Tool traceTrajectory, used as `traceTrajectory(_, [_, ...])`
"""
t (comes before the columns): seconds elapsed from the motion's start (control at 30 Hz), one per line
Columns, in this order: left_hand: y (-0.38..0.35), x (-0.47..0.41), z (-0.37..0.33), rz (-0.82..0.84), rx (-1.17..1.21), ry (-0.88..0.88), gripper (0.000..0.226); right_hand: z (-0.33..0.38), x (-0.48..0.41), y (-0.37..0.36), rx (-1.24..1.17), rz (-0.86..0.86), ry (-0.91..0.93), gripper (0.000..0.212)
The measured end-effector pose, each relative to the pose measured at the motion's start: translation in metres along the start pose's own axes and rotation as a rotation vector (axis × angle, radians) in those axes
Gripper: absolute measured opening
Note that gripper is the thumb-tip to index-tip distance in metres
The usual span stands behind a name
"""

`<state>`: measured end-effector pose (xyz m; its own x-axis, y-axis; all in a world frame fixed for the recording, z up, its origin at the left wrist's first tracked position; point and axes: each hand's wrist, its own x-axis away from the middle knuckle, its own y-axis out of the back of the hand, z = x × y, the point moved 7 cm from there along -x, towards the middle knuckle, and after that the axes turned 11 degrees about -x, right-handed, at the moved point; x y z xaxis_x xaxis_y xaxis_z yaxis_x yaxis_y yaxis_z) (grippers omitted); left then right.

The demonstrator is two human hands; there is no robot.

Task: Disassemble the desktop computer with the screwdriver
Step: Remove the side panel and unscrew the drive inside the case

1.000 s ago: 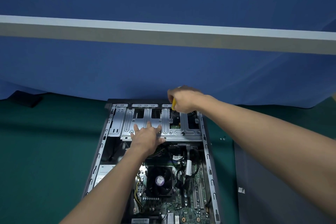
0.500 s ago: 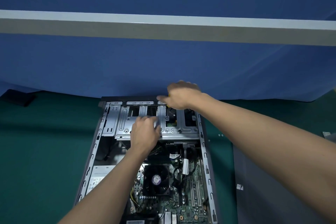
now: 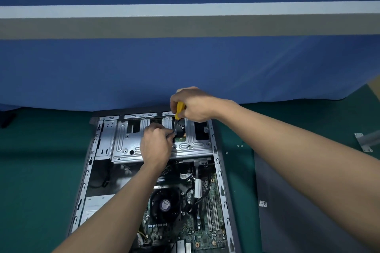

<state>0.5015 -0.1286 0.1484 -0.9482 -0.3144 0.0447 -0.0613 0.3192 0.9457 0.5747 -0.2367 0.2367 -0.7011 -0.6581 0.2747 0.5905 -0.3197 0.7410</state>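
green mat (image 3: 41, 170) left of the computer case (image 3: 223, 181) lies open; cables (image 3: 190, 194) crowd the gap between drive cage (image 3: 123, 137) and cpu fan (image 3: 165, 204).

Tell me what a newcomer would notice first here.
The open computer case lies centre on the green mat, motherboard and black fan exposed. At its far end the right hand grips a yellow screwdriver pointing down into the silver drive cage, where the left hand rests beside its shaft.

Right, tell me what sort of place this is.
Probably a repair or teardown workbench: an opened desktop computer on a green mat, a screwdriver working inside it, blue cloth hung behind.
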Motion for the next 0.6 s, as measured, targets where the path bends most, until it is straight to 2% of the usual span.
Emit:
traceTrajectory(0.13, [0.001, 0.001, -0.003, -0.007, -0.012, 0.018, 0.014, -0.022, 0.012, 0.008, -0.169, -0.113, -0.047, 0.010])
traceTrajectory(0.27, [0.001, 0.002, -0.004, -0.002, -0.051, 0.027, 0.015, -0.050, 0.034, 0.013, -0.424, -0.369, -0.152, 0.012])
traceTrajectory(0.37, [0.001, 0.003, -0.005, -0.015, -0.065, 0.033, 0.015, -0.072, 0.054, -0.001, -0.708, -0.559, -0.222, 0.013])
traceTrajectory(0.5, [0.001, 0.001, -0.006, -0.016, -0.072, 0.037, 0.017, -0.095, 0.082, -0.046, -1.263, -0.819, -0.348, 0.012])
traceTrajectory(0.53, [0.001, 0.001, -0.007, -0.018, -0.078, 0.037, 0.018, -0.098, 0.087, -0.058, -1.339, -0.873, -0.377, 0.012])
traceTrajectory(0.6, [0.001, 0.000, -0.008, -0.023, -0.090, 0.034, 0.018, -0.099, 0.094, -0.081, -1.344, -0.925, -0.411, 0.011])
